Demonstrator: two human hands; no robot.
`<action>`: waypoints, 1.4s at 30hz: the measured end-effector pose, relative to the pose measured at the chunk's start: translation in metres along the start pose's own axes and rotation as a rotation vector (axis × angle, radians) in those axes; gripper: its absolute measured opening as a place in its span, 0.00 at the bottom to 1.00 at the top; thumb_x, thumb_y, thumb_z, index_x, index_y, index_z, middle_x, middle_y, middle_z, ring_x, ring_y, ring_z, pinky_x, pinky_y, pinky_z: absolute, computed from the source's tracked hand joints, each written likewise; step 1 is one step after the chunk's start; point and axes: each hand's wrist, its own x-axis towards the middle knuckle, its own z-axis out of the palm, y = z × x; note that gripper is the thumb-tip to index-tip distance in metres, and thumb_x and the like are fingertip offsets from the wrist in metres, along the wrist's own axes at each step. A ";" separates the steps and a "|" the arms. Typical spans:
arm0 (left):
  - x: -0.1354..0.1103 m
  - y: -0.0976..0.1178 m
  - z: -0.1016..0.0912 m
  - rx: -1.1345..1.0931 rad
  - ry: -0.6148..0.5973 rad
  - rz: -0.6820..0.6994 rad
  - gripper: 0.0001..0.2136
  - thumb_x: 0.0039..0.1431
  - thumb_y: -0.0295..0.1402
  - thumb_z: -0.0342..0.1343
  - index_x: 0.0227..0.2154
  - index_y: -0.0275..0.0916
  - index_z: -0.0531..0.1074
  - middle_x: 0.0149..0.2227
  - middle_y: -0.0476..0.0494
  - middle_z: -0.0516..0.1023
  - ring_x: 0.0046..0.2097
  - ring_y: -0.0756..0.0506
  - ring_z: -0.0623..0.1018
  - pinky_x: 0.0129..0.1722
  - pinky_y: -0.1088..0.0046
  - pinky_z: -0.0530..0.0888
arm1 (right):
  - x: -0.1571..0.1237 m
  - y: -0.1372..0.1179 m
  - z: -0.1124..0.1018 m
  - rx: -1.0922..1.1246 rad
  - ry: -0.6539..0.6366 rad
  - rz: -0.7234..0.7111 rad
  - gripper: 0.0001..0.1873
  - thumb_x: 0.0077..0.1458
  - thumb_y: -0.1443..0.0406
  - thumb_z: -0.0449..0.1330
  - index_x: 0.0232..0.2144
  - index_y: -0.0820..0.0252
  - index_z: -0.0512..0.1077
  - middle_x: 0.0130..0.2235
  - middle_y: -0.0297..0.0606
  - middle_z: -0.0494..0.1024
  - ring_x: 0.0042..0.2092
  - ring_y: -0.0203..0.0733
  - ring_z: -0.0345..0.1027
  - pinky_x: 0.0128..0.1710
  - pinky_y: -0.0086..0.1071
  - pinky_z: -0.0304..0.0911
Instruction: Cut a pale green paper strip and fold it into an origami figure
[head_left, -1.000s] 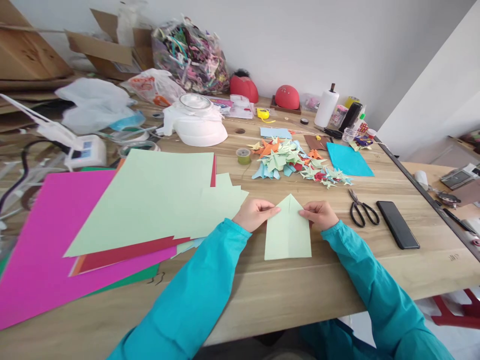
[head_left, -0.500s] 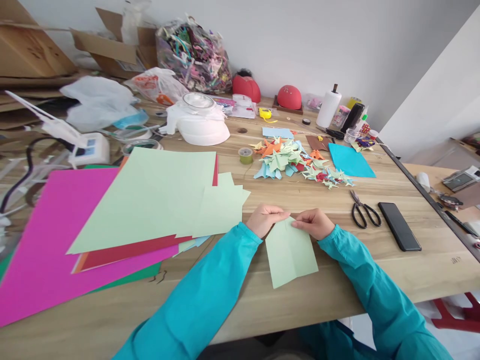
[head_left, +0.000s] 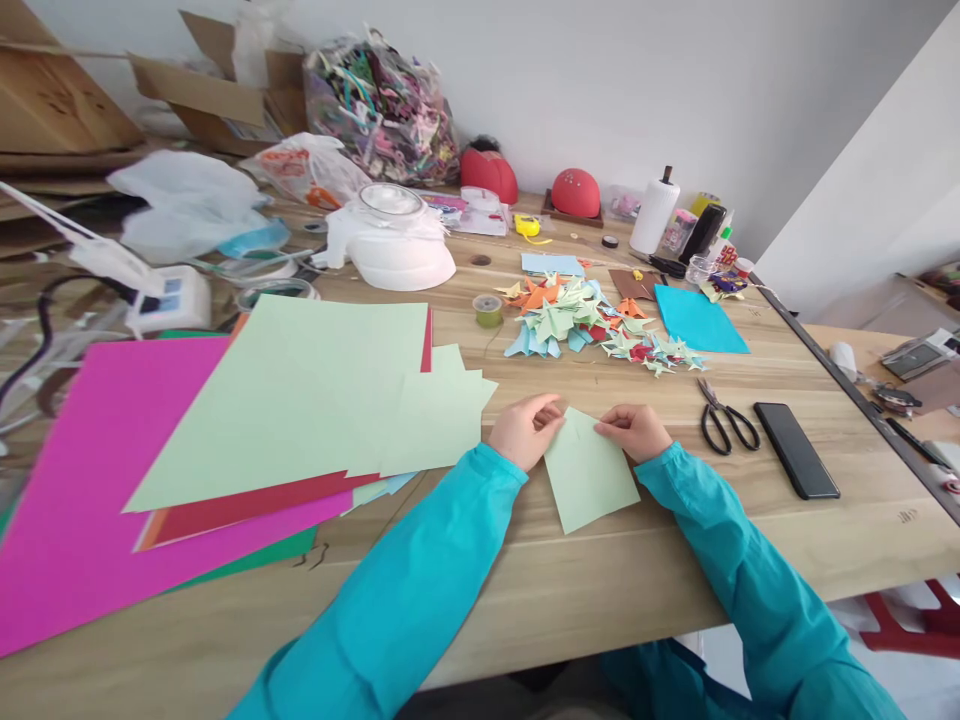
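A small light green paper sheet (head_left: pixel 591 480) lies tilted on the table in front of me, with faint crease lines near its top. My left hand (head_left: pixel 525 430) pinches its upper left edge between thumb and curled fingers. At the upper right edge, my right hand (head_left: pixel 636 432) grips the same sheet with thumb and fingertips. Left of my hands rests a stack of larger green sheets (head_left: pixel 300 390) and smaller green pieces (head_left: pixel 435 425). Beyond the hands sits a pile of folded paper stars and cranes (head_left: pixel 562 318) in green, orange, blue and red.
Black-handled scissors (head_left: pixel 726 415) and a phone (head_left: pixel 796 450) lie to the right. A blue sheet (head_left: pixel 701 320) and a spool (head_left: pixel 488 310) are farther back. Magenta paper (head_left: pixel 97 480) spreads at the left. Along the wall stand a white bottle (head_left: pixel 655 215) and a stuffed clear bag (head_left: pixel 381 110).
My hands have moved slightly apart at the sheet's top. The sheet lies flatter, its lower edge shifted away from me and to the right.
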 end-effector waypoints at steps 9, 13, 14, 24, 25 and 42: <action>0.001 -0.011 0.009 0.448 -0.294 0.616 0.14 0.61 0.28 0.39 0.39 0.33 0.71 0.42 0.39 0.73 0.47 0.45 0.69 0.49 0.66 0.69 | 0.001 0.002 -0.002 -0.653 0.166 -0.067 0.07 0.46 0.60 0.60 0.24 0.57 0.73 0.23 0.33 0.75 0.27 0.36 0.66 0.27 0.27 0.56; 0.001 -0.012 0.009 0.516 -0.330 0.623 0.16 0.62 0.29 0.37 0.41 0.32 0.70 0.43 0.37 0.72 0.48 0.44 0.69 0.49 0.64 0.68 | 0.001 0.000 -0.004 -0.653 0.172 -0.040 0.11 0.44 0.56 0.60 0.22 0.57 0.72 0.22 0.32 0.74 0.25 0.35 0.64 0.25 0.27 0.54; 0.001 -0.012 0.008 0.525 -0.335 0.615 0.16 0.62 0.30 0.37 0.41 0.32 0.70 0.44 0.37 0.72 0.48 0.44 0.69 0.49 0.64 0.68 | 0.000 -0.001 -0.004 -0.648 0.167 -0.037 0.11 0.43 0.56 0.60 0.22 0.57 0.71 0.22 0.31 0.73 0.25 0.34 0.63 0.25 0.26 0.53; 0.000 -0.006 0.012 0.487 -0.312 0.467 0.14 0.62 0.34 0.40 0.42 0.35 0.68 0.43 0.41 0.72 0.48 0.46 0.69 0.49 0.68 0.66 | -0.016 -0.001 0.007 -1.035 0.172 -0.392 0.08 0.53 0.65 0.53 0.27 0.59 0.71 0.27 0.38 0.74 0.30 0.39 0.66 0.26 0.29 0.55; 0.000 -0.006 0.013 0.479 -0.308 0.465 0.14 0.62 0.34 0.40 0.42 0.35 0.68 0.43 0.42 0.72 0.47 0.47 0.69 0.49 0.69 0.66 | -0.019 0.001 0.009 -1.102 0.168 -0.478 0.10 0.54 0.68 0.50 0.26 0.60 0.71 0.27 0.39 0.74 0.30 0.40 0.66 0.27 0.30 0.55; -0.003 -0.006 0.011 0.672 -0.302 0.666 0.15 0.60 0.25 0.40 0.48 0.33 0.64 0.44 0.37 0.72 0.48 0.43 0.69 0.51 0.61 0.63 | -0.042 0.017 0.002 -0.897 0.007 -0.778 0.20 0.55 0.64 0.51 0.48 0.66 0.66 0.51 0.48 0.68 0.49 0.49 0.60 0.46 0.44 0.61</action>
